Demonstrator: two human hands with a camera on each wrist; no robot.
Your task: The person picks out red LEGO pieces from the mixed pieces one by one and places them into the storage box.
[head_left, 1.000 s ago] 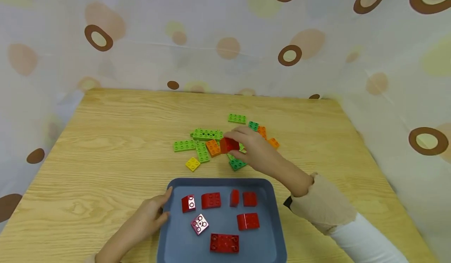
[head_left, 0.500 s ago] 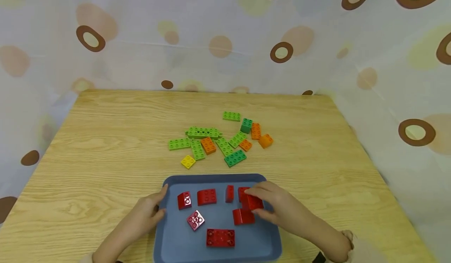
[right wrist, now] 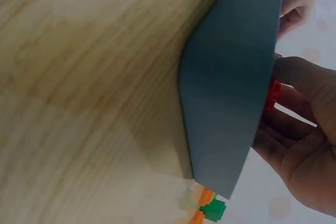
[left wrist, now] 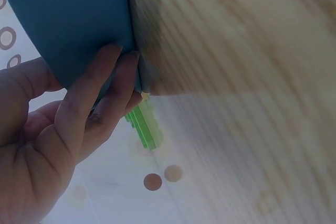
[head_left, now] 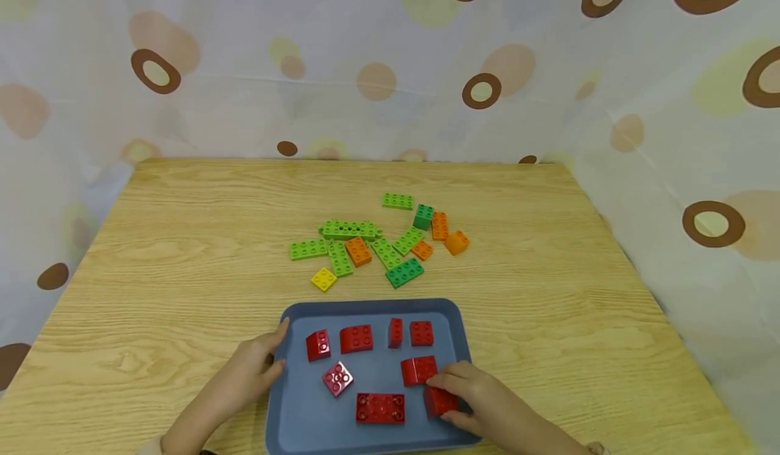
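Note:
In the head view a blue-grey tray (head_left: 365, 307) holds several red toy building bricks spread over its floor. My right hand (head_left: 496, 401) reaches over the tray's right side and pinches a red brick (head_left: 436, 401) low over the tray floor. Just behind that brick lies another red brick with a curved end (head_left: 417, 371). To the left is a flat eight-stud red brick (head_left: 380, 408). My left hand (head_left: 246, 374) grips the tray's left wall; in the left wrist view its fingers (left wrist: 113, 72) press on the outer wall. The tray wall mostly hides the held brick in the right wrist view.
Beyond the tray on the wooden table (head_left: 213, 238) lie light green bricks (head_left: 350, 229), a dark green brick (head_left: 405, 273), orange bricks (head_left: 358, 251) and a yellow brick (head_left: 324, 279). A patterned cloth (head_left: 341, 69) hangs behind the table and along its sides.
My right hand has brought the red brick from above the pile into the tray, then nearer me to the tray's right side. My left hand keeps its place on the tray.

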